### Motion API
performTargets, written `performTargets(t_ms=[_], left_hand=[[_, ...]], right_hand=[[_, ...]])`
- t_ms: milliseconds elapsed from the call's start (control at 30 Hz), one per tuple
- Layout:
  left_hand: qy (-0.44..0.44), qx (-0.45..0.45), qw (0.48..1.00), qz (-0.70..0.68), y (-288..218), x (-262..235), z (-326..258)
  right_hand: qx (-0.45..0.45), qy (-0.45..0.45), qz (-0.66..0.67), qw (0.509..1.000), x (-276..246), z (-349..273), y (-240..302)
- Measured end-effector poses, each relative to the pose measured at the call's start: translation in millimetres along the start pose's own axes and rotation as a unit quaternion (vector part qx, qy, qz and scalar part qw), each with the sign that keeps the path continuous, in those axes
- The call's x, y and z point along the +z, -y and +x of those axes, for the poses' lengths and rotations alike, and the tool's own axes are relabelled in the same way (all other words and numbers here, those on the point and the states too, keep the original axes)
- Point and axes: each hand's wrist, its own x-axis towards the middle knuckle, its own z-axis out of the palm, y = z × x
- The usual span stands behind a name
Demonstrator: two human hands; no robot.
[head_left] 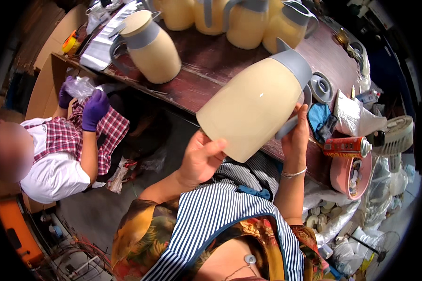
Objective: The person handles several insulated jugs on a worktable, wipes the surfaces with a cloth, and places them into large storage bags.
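A cream thermos jug (251, 105) with a grey collar and spout is tilted in the air in front of me, over the table's near edge. My left hand (202, 157) grips its base, thumb on the side and fingers underneath. At the grey handle is my right hand (296, 133), closed around it, its fingers partly hidden by the jug. Just beyond the handle, a round grey lid (320, 88) lies on the table. Another cream jug (154, 56), with its top covered, stands upright on the table to the left.
Several similar jugs (246, 25) line the far side of the dark red table (197, 63). At right are a blue cloth (319, 119), a red spray can (347, 147), a pink basin (347, 175) and a small fan (396, 133). A purple-gloved co-worker (56, 173) handles clear plastic at left.
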Motion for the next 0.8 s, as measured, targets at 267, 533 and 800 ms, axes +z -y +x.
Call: performTargets(t_ms=[267, 533, 800], left_hand=[[0.011, -0.037, 0.996, -0.079, 3.6, -7.7, 0.9], [-0.024, -0.104, 0.989, -0.101, 15.7, -3.0, -2.3], [-0.034, -0.035, 0.997, 0.064, 17.7, 4.7, -12.3]], right_hand=[[0.063, 0.054, 0.156, 0.984, 20.3, -16.6, 13.8], [-0.008, 0.016, 0.069, 0.997, 49.4, -38.0, 20.6], [-0.524, -0.078, -0.438, 0.726, 29.7, -63.5, -13.5]])
